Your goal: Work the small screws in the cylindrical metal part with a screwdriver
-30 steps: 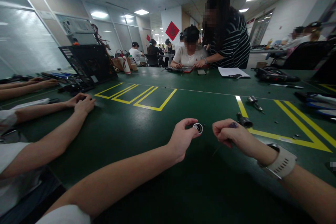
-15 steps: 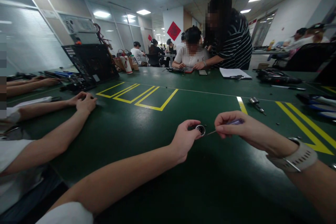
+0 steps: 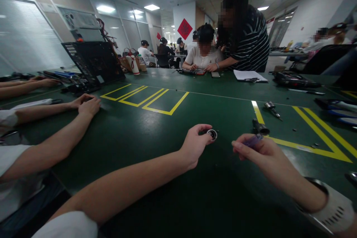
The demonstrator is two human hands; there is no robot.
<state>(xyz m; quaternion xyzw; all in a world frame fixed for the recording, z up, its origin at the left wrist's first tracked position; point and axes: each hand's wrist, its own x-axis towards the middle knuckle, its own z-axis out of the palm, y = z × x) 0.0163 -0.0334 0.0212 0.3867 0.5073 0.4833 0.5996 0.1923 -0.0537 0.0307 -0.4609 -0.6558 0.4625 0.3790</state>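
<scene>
Between the thumb and fingers of my left hand is a small metal ring-shaped part, its round opening facing right. My right hand pinches a screwdriver by its translucent purple handle; the shaft cannot be made out. A gap separates the two hands. Just behind my right fingers lies a dark cylindrical metal part on the green table. Farther back, a silver metal piece with a thin tip rests near the yellow tape.
At the left, another person's hands rest near a black equipment frame. Across the table are two people, a clipboard and a black tool. Blue-edged tools lie at the right; small dark bits are scattered nearby.
My right hand has moved down and away from the ring-shaped part, taking the screwdriver with it. The dark cylindrical part behind it now shows. My left hand keeps its hold.
</scene>
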